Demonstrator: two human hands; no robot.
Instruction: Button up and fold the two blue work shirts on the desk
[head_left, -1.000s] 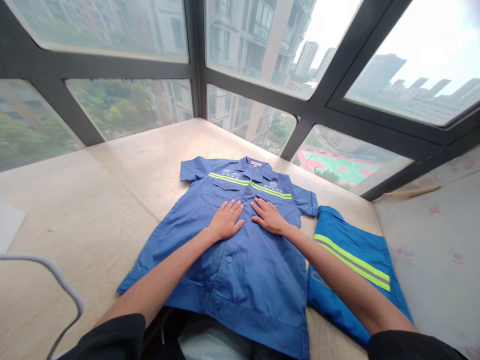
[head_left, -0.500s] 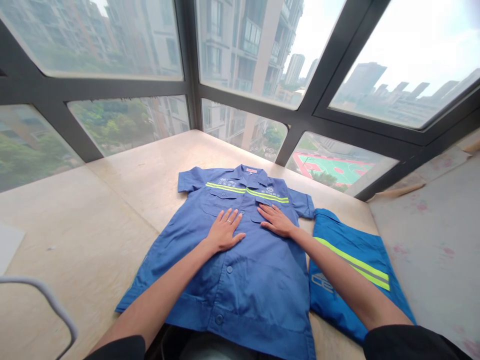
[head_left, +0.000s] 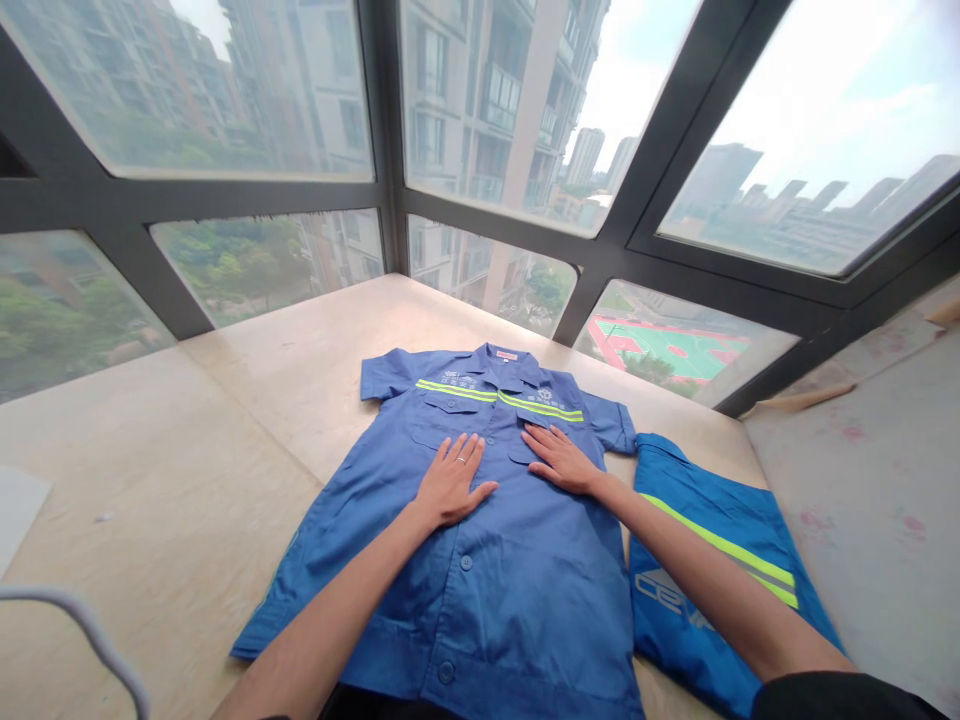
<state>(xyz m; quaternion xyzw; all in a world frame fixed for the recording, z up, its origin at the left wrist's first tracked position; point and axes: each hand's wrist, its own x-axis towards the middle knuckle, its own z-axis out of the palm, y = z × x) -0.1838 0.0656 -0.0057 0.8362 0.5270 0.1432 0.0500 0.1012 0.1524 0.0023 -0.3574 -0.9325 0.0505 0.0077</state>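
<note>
A blue short-sleeved work shirt [head_left: 525, 580] lies spread face up, its collar toward the windows and its hem toward me. Two yellow-green stripes cross its chest, with printed lettering above them. My left hand [head_left: 452, 482] rests flat on the shirt's front, left of the button line, a ring on one finger. On the right chest, just below the pocket flap, my right hand [head_left: 559, 458] also lies flat with its fingers stretched out. Neither hand grips the cloth. Beside the shirt on the right is a folded brighter blue garment [head_left: 675, 490] with yellow-green and grey stripes, partly hidden under my right forearm.
The shirt lies on a pale stone-like ledge [head_left: 187, 480] before dark-framed windows [head_left: 390, 130]. A grey cable [head_left: 90, 625] curves at the lower left near a white sheet [head_left: 19, 510]. A flowered wall [head_left: 877, 500] bounds the right side.
The view has tilted slightly upward, so everything sits a little lower in the picture. Both hands stay flat at about the same places on the shirt.
</note>
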